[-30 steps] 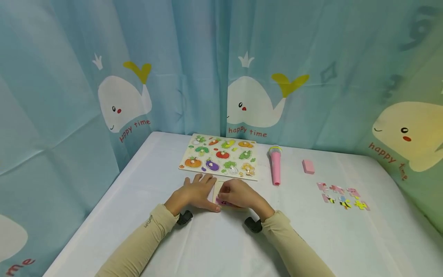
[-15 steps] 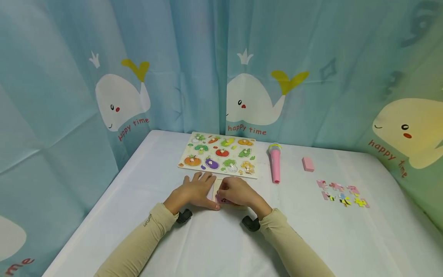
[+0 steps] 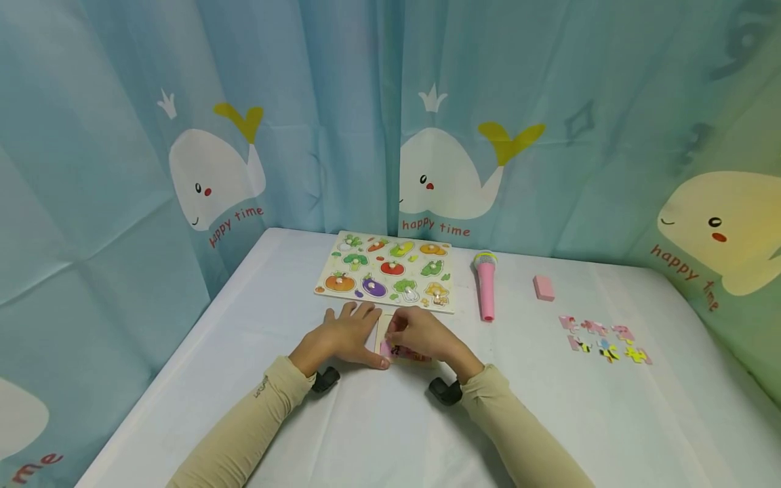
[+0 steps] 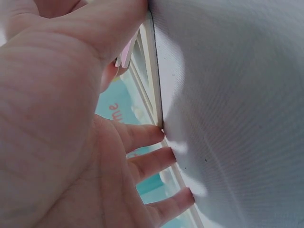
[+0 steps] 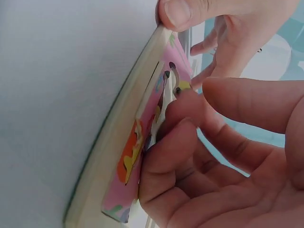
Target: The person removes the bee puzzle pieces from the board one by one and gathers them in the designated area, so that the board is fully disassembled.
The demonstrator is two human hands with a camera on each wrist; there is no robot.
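A small pale wooden puzzle tray (image 3: 381,332) lies between the hands, with pink picture pieces (image 3: 418,355) along its near side. My left hand (image 3: 348,337) spreads its fingers on the tablecloth at the tray's left. Its thumb (image 5: 176,13) presses the tray's corner in the right wrist view. My right hand (image 3: 422,333) bends over the tray, fingers curled, and pinches a jigsaw piece (image 5: 165,105), seen edge-on and tilted above the pink pieces. Fingers hide much of that piece. Fingertips of the left hand (image 4: 71,137) touch the cloth beside the tray's edge.
Behind the hands lies a vegetable peg puzzle board (image 3: 390,271). A pink toy microphone (image 3: 486,288) and a pink block (image 3: 544,288) lie to its right. Several loose jigsaw pieces (image 3: 604,339) are at the right. A whale-print curtain (image 3: 354,122) hangs behind the table.
My right hand has shifted slightly away from the tray's near edge, so more of the pink pieces shows. The left hand stays in place.
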